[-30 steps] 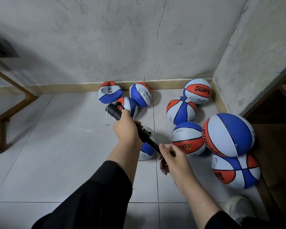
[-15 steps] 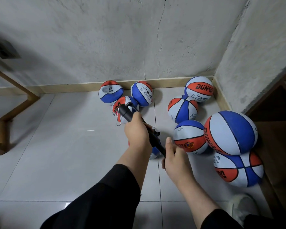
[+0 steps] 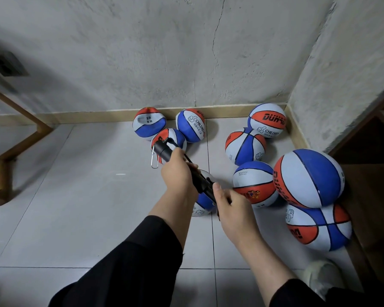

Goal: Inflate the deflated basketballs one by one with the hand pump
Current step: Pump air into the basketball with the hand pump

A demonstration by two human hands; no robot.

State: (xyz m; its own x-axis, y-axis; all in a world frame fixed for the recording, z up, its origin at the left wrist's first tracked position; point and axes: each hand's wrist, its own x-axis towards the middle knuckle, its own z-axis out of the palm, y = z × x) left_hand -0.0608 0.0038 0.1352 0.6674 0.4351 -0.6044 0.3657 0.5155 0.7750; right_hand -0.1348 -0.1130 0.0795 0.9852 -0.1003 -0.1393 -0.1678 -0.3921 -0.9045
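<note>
A black hand pump [image 3: 164, 151] slants from upper left down to lower right over the tiled floor. My left hand [image 3: 179, 173] grips its upper handle end, from which a metal clip [image 3: 153, 160] dangles. My right hand [image 3: 230, 202] grips the pump's lower barrel. Beneath both hands lies a red, white and blue basketball [image 3: 203, 203], mostly hidden; the pump's tip and the ball's valve are out of sight.
Several more red, white and blue basketballs lie around: three by the baseboard [image 3: 190, 125], others at right [image 3: 245, 146], a big one [image 3: 308, 178] stacked on another [image 3: 317, 227] against wooden furniture [image 3: 368, 196]. A wooden frame [image 3: 0, 160] stands left. A shoe [image 3: 321, 278] shows at bottom right.
My left hand pushed the pump handle down toward my right hand, shortening the pump, and has now drawn back up a little. The right hand stayed on the barrel.
</note>
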